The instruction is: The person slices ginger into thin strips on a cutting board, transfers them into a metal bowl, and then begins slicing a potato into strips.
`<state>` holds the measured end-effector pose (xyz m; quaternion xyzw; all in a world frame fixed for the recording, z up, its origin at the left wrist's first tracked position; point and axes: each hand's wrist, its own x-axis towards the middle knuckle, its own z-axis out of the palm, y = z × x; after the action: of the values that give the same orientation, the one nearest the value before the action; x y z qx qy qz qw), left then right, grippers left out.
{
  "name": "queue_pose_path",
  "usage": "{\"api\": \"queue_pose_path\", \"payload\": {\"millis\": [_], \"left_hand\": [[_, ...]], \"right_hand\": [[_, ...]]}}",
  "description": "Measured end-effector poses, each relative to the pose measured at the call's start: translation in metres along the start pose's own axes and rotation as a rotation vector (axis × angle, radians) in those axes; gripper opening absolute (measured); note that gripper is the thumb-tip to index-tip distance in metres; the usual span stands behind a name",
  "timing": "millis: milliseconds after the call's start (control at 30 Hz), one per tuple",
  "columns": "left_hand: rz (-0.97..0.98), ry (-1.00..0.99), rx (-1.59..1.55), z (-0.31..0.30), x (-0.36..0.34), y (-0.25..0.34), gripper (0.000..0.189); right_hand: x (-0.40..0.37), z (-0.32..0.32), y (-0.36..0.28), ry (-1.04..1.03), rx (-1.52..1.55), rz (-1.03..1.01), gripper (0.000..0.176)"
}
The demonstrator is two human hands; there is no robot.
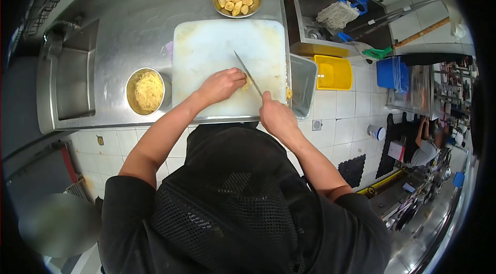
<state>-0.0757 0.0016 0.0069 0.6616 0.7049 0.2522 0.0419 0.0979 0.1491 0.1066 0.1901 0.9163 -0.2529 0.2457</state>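
My right hand is wrapped round the handle of a kitchen knife, whose blade points away and to the left over the white cutting board. Curled close to the blade, my left hand presses on a small pale yellow piece that looks like ginger, mostly hidden by the fingers. Left of the board, a round metal container holds fine yellow shreds. Beyond the board's far edge, a metal bowl carries several peeled yellow chunks.
The steel counter has a sink basin at the left. A grey bin and a yellow tub stand right of the board. Mops rest in the far-right sink. Another person is at the far right.
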Motion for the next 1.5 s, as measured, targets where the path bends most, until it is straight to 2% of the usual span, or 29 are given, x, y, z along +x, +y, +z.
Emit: {"api": "queue_pose_path", "payload": {"millis": [167,267,367,500,567,667,700,833,933,1033,1167,1267,1300,1500], "left_hand": [[0.009,-0.004,-0.016,-0.001,0.003,-0.006,0.022],[0.017,-0.040,-0.010,-0.001,0.000,-0.005,0.022],[0.019,-0.048,-0.013,-0.001,0.002,-0.007,0.022],[0.060,-0.041,0.005,0.000,0.002,-0.009,0.022],[0.052,-0.054,0.009,-0.002,0.001,-0.008,0.022],[0.041,-0.049,-0.001,-0.005,0.005,-0.006,0.023],[0.041,-0.044,-0.017,-0.006,0.005,-0.004,0.024],[0.027,-0.075,-0.016,-0.007,0.005,-0.001,0.022],[0.048,-0.029,-0.005,-0.004,0.002,-0.004,0.021],[0.059,-0.039,-0.016,-0.001,0.005,-0.008,0.020],[0.066,-0.033,-0.015,0.002,0.000,-0.011,0.020],[0.079,0.001,-0.020,0.003,0.001,-0.013,0.019],[0.081,-0.001,-0.026,0.003,0.000,-0.013,0.018],[-0.024,-0.020,-0.045,0.001,0.001,-0.004,0.015]], "right_hand": [[0.044,0.012,-0.003,0.098,0.030,0.008,0.021],[0.032,-0.005,-0.004,0.046,0.023,0.003,0.023],[0.032,0.017,0.000,0.101,0.064,0.026,0.022],[0.042,0.014,-0.004,0.110,0.110,-0.024,0.023],[0.033,0.002,-0.005,0.060,0.098,0.009,0.023],[0.028,0.022,-0.003,0.072,0.073,0.051,0.022],[0.035,0.026,-0.001,0.134,0.082,-0.014,0.022],[0.043,0.010,-0.001,0.096,0.114,-0.021,0.022],[0.022,0.007,-0.005,0.061,0.093,0.016,0.022],[0.048,0.025,-0.004,0.146,0.089,0.002,0.023],[0.036,0.002,-0.008,0.115,0.088,-0.004,0.024],[0.034,0.022,-0.009,0.084,0.060,0.076,0.024],[0.043,0.026,-0.008,0.147,0.124,0.031,0.023],[0.062,0.015,0.003,0.144,0.175,-0.014,0.023]]}}
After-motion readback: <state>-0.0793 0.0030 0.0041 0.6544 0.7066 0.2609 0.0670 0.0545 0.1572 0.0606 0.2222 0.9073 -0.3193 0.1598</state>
